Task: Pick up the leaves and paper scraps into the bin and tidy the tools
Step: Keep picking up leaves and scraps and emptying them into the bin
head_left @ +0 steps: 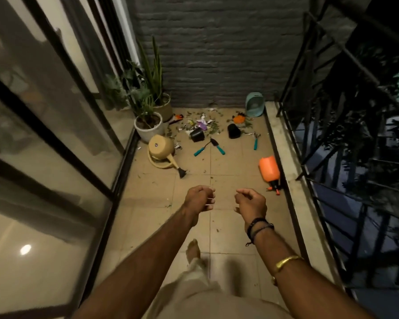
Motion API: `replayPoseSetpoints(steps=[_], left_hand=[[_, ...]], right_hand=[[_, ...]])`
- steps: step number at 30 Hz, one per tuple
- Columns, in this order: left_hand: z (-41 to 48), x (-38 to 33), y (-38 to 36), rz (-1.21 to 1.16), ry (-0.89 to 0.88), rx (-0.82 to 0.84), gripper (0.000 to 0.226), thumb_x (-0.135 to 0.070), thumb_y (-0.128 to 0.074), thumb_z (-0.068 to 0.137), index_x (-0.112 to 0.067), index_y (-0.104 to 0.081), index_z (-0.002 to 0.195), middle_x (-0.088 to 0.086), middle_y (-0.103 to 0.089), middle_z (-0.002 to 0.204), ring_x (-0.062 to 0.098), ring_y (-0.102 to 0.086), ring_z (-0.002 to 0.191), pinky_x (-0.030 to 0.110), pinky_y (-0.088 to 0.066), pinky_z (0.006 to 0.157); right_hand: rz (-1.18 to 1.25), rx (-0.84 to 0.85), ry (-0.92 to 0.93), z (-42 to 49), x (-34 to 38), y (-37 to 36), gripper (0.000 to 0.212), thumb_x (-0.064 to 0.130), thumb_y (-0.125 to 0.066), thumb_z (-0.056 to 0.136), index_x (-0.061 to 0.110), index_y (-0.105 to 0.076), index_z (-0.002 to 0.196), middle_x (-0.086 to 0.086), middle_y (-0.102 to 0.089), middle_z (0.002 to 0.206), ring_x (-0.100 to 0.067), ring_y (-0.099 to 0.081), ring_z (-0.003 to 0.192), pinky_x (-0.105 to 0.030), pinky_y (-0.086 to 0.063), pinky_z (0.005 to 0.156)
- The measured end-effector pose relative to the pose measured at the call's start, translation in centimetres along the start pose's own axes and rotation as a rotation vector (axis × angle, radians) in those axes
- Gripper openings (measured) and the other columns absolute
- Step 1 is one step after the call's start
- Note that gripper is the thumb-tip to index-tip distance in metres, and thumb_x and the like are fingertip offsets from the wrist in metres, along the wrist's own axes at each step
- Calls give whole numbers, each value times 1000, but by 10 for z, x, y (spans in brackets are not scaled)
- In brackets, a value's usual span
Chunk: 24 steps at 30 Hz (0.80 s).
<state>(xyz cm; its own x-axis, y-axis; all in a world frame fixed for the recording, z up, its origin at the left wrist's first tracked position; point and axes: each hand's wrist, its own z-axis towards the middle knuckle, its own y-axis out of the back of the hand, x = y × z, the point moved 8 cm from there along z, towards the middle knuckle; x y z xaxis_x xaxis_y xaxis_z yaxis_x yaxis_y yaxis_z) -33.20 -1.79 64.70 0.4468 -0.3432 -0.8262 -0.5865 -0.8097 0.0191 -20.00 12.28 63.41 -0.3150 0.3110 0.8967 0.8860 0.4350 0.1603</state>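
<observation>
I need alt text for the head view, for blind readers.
Left hand and right hand, both empty, hover over a balcony floor; ahead lie leaves and paper scraps, teal-handled tools, a tipped watering can and an orange sprayer.

We are looking along a balcony floor (148, 226) of beige tiles. In the far left corner two plants are standing close together, one in a white pot (148, 131), the other in a tan pot (166, 109) just behind it. A dark grey brick wall (217, 54) is closing the far end. A glass sliding door (44, 134) is running along the left, catching a lamp's reflection (25, 249), and a black metal railing (332, 111) is lining the right.
</observation>
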Motion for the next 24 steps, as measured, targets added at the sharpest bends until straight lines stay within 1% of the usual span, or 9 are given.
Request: replayPoseSetpoints(steps=[2, 6, 8, 11, 14, 17, 20, 24], left_hand=[[35, -26, -9, 21, 16, 53, 21, -12, -51, 97, -5, -68, 108, 10, -66, 90, 18, -62, 75, 28, -56, 66], [104, -81, -27, 87, 16, 160, 21, -13, -52, 96, -6, -69, 107, 8, -67, 89, 17, -62, 77, 29, -56, 68], [139, -106, -35, 111, 29, 184, 22, -13, -52, 96, -7, -69, 108, 8, -68, 90, 16, -63, 77, 29, -56, 68], [185, -135, -52, 103, 65, 202, 21, -11, -52, 96, -7, -69, 106, 8, -67, 85, 16, -61, 72, 28, -55, 65], [236, -159, -79, 122, 94, 249, 20, -11, -52, 96, -9, -69, 105, 6, -67, 84, 15, -61, 69, 27, -55, 63], [295, -181, -107, 113, 130, 254, 19, -13, -52, 97, -9, -69, 105, 6, -67, 84, 16, -61, 70, 27, -56, 63], [352, -204, -134, 95, 170, 234, 17, -15, -54, 96, -11, -69, 103, 5, -66, 82, 15, -61, 67, 25, -54, 59], [419, -239, -159, 45, 217, 172, 18, -17, -54, 97, -12, -69, 104, 3, -67, 81, 12, -62, 65, 24, -55, 57]], right_hand=[[35, -35, -23, 29, 17, -9, 14, 7, -68, 87, 18, -75, 92, -7, -72, 90, -20, -66, 80, -25, -52, 52], [121, -97, -82, 89, 50, -36, 14, 7, -67, 85, 20, -74, 88, -9, -72, 93, -21, -65, 82, -26, -53, 55], [155, -129, -97, 117, 68, -49, 14, 8, -67, 85, 21, -73, 87, -9, -72, 95, -21, -65, 84, -27, -53, 56], [192, -171, -86, 158, 96, -59, 15, 7, -66, 86, 20, -74, 92, -4, -72, 95, -18, -65, 85, -26, -53, 56], [225, -214, -91, 211, 114, -63, 16, 8, -66, 87, 18, -74, 96, -3, -71, 95, -19, -65, 87, -28, -55, 59], [252, -233, -113, 276, 125, -66, 16, 7, -66, 88, 17, -74, 97, -5, -71, 96, -22, -66, 89, -31, -59, 62], [261, -236, -136, 339, 143, -71, 16, 7, -66, 89, 14, -74, 101, -5, -72, 98, -21, -67, 90, -30, -60, 63], [234, -194, -154, 421, 181, -83, 19, 5, -63, 91, 12, -72, 106, -3, -70, 97, -19, -66, 88, -28, -58, 64]])
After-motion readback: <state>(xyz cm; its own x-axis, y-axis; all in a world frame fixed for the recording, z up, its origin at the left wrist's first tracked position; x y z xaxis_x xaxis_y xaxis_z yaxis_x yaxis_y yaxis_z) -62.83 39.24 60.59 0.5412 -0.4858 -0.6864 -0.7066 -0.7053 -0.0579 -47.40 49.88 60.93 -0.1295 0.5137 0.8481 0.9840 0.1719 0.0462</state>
